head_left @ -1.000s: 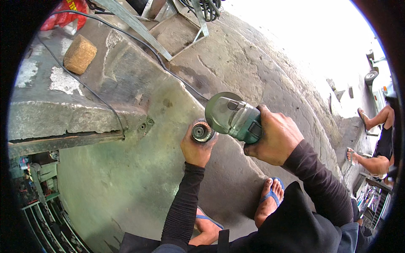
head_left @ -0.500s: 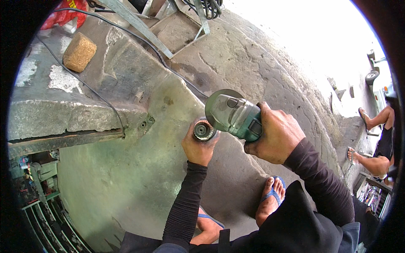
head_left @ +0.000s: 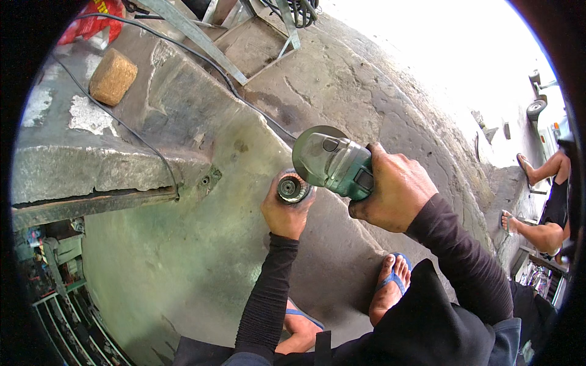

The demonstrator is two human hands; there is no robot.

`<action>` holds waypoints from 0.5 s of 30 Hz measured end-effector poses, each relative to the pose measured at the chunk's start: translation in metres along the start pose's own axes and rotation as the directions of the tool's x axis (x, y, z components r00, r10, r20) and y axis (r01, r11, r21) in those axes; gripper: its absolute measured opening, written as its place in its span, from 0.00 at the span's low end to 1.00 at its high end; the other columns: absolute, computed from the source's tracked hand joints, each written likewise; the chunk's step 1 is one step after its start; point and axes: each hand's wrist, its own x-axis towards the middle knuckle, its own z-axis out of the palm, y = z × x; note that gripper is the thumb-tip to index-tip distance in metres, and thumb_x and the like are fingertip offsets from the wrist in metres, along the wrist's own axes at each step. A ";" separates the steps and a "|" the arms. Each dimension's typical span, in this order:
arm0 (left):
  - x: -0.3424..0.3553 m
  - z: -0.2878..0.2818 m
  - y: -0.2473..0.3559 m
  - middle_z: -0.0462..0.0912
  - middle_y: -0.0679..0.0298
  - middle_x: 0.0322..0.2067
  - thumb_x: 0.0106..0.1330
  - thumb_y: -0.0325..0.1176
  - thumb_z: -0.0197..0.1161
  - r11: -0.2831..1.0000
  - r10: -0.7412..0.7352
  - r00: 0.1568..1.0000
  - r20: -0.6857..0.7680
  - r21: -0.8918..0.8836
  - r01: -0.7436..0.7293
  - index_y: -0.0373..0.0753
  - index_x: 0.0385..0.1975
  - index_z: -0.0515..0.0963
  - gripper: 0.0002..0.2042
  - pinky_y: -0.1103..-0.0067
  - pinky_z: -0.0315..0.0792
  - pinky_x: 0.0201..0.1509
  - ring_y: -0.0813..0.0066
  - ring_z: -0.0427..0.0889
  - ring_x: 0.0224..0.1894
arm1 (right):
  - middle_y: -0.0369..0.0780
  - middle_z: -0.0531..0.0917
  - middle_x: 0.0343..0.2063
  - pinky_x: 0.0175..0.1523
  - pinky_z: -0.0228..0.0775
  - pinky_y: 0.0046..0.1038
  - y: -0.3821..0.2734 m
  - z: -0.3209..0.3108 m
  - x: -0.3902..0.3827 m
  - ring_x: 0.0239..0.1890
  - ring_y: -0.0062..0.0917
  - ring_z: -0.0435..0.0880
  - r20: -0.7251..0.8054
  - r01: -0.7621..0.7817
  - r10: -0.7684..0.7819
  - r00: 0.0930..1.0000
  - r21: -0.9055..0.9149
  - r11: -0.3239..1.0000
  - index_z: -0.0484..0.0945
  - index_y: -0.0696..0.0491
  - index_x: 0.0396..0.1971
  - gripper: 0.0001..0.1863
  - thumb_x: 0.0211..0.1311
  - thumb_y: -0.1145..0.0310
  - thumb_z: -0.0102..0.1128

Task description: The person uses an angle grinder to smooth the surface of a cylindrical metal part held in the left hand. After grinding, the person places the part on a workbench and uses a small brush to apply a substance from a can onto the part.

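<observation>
My left hand (head_left: 284,213) grips a small dark cylindrical metal part (head_left: 292,189), its round end facing up, with a coppery ridged ring and a hole at the centre. My right hand (head_left: 394,189) is wrapped round a dark green angle grinder (head_left: 339,165) with a metal guard. The grinder's guarded end is just above and right of the part; I cannot tell whether they touch. A grey cord (head_left: 262,113) runs behind the grinder across the concrete.
A concrete ledge (head_left: 91,158) at left carries a tan block (head_left: 113,76) and red bag (head_left: 107,24). A metal frame (head_left: 201,36) with coiled hose stands behind. Another person's bare legs (head_left: 543,232) are at right, a vehicle (head_left: 546,128) beyond. A metal grating (head_left: 67,323) lies lower left.
The grinder and my right hand have shifted slightly left and upward in the picture. My left hand still holds the part in nearly the same place.
</observation>
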 end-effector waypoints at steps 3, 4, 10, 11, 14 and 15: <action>0.000 0.001 0.001 0.89 0.59 0.39 0.50 0.33 0.82 0.999 -0.023 1.000 -0.005 -0.033 0.022 0.37 0.48 0.81 0.24 0.71 0.82 0.48 0.66 0.90 0.40 | 0.56 0.84 0.27 0.41 0.82 0.46 0.000 -0.001 0.000 0.34 0.53 0.88 0.011 0.005 -0.005 1.000 0.014 1.000 0.73 0.66 0.38 0.31 0.41 0.58 0.75; 0.000 0.001 0.001 0.89 0.59 0.39 0.50 0.33 0.82 0.996 -0.056 0.998 0.003 -0.069 0.056 0.37 0.48 0.81 0.24 0.71 0.82 0.48 0.66 0.90 0.40 | 0.56 0.84 0.27 0.41 0.82 0.46 0.000 -0.001 0.000 0.34 0.53 0.88 0.007 0.009 -0.009 1.000 0.021 1.000 0.73 0.66 0.38 0.31 0.41 0.58 0.75; 0.000 -0.001 0.001 0.89 0.59 0.39 0.50 0.33 0.82 0.997 -0.057 0.998 0.018 -0.045 0.057 0.37 0.48 0.81 0.24 0.71 0.82 0.48 0.65 0.90 0.41 | 0.56 0.85 0.28 0.42 0.82 0.46 0.001 0.000 0.000 0.35 0.53 0.88 0.025 -0.008 0.008 1.000 0.009 1.000 0.73 0.66 0.38 0.31 0.41 0.58 0.75; 0.000 -0.001 0.001 0.89 0.59 0.39 0.50 0.33 0.82 0.999 -0.042 0.999 0.012 -0.025 0.042 0.37 0.48 0.81 0.25 0.71 0.82 0.48 0.65 0.90 0.41 | 0.56 0.85 0.28 0.42 0.82 0.46 0.001 0.000 0.000 0.35 0.53 0.88 0.025 -0.008 0.008 1.000 0.006 1.000 0.73 0.66 0.38 0.31 0.41 0.58 0.75; 0.000 0.000 0.000 0.89 0.59 0.39 0.50 0.34 0.82 0.999 -0.036 0.999 0.016 -0.019 0.036 0.37 0.48 0.81 0.25 0.71 0.82 0.48 0.64 0.90 0.41 | 0.56 0.85 0.28 0.42 0.82 0.46 0.002 0.001 0.000 0.35 0.53 0.88 0.015 0.012 -0.012 1.000 0.002 1.000 0.73 0.66 0.38 0.31 0.41 0.58 0.75; 0.000 0.000 0.000 0.89 0.58 0.39 0.50 0.34 0.83 1.000 -0.023 1.000 0.017 0.010 0.023 0.37 0.48 0.81 0.25 0.70 0.82 0.48 0.64 0.90 0.41 | 0.56 0.85 0.28 0.42 0.82 0.46 0.002 0.001 0.000 0.35 0.53 0.88 0.013 0.019 -0.019 1.000 -0.004 1.000 0.73 0.66 0.38 0.31 0.41 0.58 0.75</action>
